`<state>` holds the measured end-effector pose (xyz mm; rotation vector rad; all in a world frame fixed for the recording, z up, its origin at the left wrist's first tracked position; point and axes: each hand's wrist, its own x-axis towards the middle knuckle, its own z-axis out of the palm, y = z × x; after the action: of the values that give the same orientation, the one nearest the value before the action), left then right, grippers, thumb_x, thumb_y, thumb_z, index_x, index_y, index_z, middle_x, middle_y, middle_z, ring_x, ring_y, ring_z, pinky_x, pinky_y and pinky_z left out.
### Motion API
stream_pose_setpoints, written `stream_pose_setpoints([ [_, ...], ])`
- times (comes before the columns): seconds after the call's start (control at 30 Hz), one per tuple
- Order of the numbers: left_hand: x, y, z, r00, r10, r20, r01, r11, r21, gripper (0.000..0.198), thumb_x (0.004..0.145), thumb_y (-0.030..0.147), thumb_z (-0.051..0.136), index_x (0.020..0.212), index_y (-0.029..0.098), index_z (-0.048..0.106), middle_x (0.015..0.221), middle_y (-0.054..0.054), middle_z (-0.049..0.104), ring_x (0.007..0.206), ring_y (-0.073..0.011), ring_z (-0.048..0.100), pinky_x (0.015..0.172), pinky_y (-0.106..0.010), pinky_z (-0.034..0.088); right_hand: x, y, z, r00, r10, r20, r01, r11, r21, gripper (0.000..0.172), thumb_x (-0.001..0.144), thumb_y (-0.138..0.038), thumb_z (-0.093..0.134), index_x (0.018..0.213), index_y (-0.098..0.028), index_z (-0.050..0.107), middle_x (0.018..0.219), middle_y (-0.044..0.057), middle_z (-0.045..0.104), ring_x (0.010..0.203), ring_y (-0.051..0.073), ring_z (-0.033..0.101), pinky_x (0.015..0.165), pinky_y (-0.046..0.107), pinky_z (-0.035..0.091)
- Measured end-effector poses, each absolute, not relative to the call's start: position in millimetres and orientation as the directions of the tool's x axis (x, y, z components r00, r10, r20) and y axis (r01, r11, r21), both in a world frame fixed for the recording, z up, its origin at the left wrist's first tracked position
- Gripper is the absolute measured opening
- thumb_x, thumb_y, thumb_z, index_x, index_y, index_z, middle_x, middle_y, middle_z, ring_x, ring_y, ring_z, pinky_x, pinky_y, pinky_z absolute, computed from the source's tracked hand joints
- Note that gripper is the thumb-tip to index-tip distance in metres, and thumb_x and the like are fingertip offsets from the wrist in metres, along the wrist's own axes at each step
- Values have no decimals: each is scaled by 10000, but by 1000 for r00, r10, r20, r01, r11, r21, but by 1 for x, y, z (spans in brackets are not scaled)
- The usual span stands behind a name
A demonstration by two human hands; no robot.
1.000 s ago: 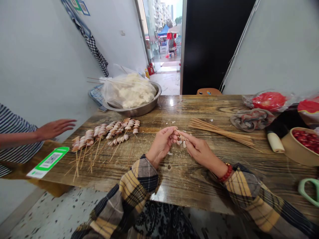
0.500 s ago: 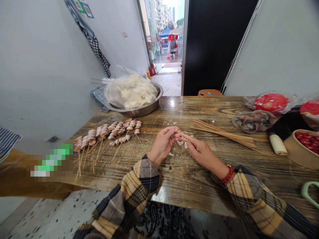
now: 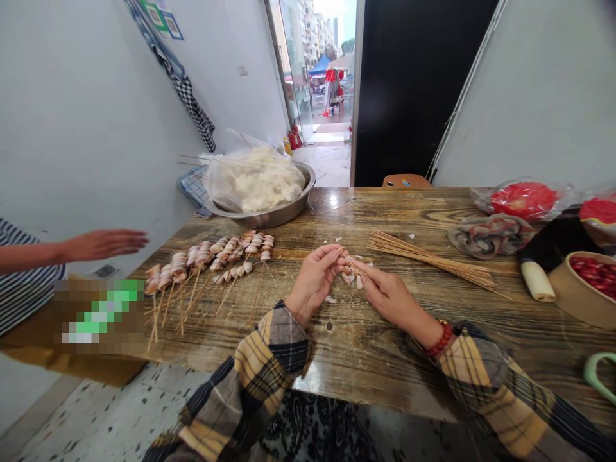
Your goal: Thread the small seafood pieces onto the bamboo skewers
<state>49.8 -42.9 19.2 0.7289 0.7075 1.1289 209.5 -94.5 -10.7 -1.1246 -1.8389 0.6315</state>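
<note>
My left hand point(image 3: 315, 282) is closed in a pinch at the tip of a thin wooden skewer; a small pale piece seems to be between its fingertips. My right hand point(image 3: 392, 298), with a red bead bracelet, grips that skewer point(image 3: 351, 262) from the other side. Just under the fingertips, a few small pale pieces point(image 3: 359, 282) lie on the table. To the left rest several skewers threaded with pinkish-white pieces point(image 3: 178, 266), their bare sticks towards me. A bundle of bare skewers point(image 3: 433, 258) lies to the right of my hands.
Another person's hand point(image 3: 108, 244) reaches in at the left over a brown box. A metal basin point(image 3: 283, 215) holds a bag of pale, fluffy stuff. At the right are a crumpled cloth point(image 3: 491, 235), a bowl of red fruit point(image 3: 572, 298) and a green handle point(image 3: 594, 378).
Another person's hand and striped sleeve have come into view from the left, above the box. My own hands keep almost the same place and grip.
</note>
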Motion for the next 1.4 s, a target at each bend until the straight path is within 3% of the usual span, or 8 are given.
stream_pose_setpoints([
  [0.2, 50, -43, 20, 259, 959, -117, -531, 242, 812, 127, 716, 92, 719, 828, 80, 660, 784, -52, 691, 588, -52, 607, 585, -141, 517, 210, -95, -10, -212, 894, 394, 447, 447, -775, 473, 915, -190, 387, 1370, -189, 514, 1174, 78, 681, 976, 187, 677, 841, 313, 522],
  [0.43, 50, -42, 18, 269, 957, -111, -514, 240, 824, 143, 706, 105, 732, 831, 79, 668, 790, -53, 692, 588, -51, 602, 587, -143, 513, 210, -94, -11, -206, 891, 406, 434, 455, -778, 460, 911, -178, 401, 1350, -206, 537, 1232, 56, 652, 1075, 197, 644, 908, 341, 513],
  [0.7, 50, -42, 17, 248, 967, -53, -482, 171, 859, 240, 632, 170, 806, 801, 88, 656, 754, -33, 674, 587, -57, 586, 568, -167, 482, 210, -94, -13, -210, 893, 399, 428, 450, -783, 472, 913, -168, 414, 1367, -243, 516, 1252, 51, 640, 982, 184, 683, 853, 324, 535],
  [0.87, 50, -42, 16, 208, 978, 6, -439, 88, 894, 357, 623, 214, 821, 907, 105, 635, 746, -26, 677, 580, -67, 583, 559, -179, 465, 209, -94, -12, -194, 897, 398, 428, 442, -788, 457, 913, -179, 404, 1346, -223, 542, 1245, 61, 642, 1023, 190, 670, 895, 332, 519],
  [1.23, 49, -43, 16, 267, 964, -8, -416, 123, 901, 408, 634, 239, 810, 967, 114, 609, 723, -14, 662, 559, -76, 572, 530, -188, 447, 209, -94, -12, -197, 893, 405, 411, 450, -793, 454, 916, -188, 400, 1346, -216, 542, 1214, 53, 664, 1063, 194, 650, 899, 336, 519],
  [1.4, 49, -43, 14, 336, 941, -44, -354, 169, 920, 347, 709, 363, 749, 929, 110, 657, 723, -33, 645, 570, -90, 557, 519, -207, 416, 208, -94, -11, -192, 896, 400, 424, 444, -789, 444, 918, -204, 395, 1330, -194, 558, 1161, 65, 689, 999, 204, 671, 856, 340, 531],
])
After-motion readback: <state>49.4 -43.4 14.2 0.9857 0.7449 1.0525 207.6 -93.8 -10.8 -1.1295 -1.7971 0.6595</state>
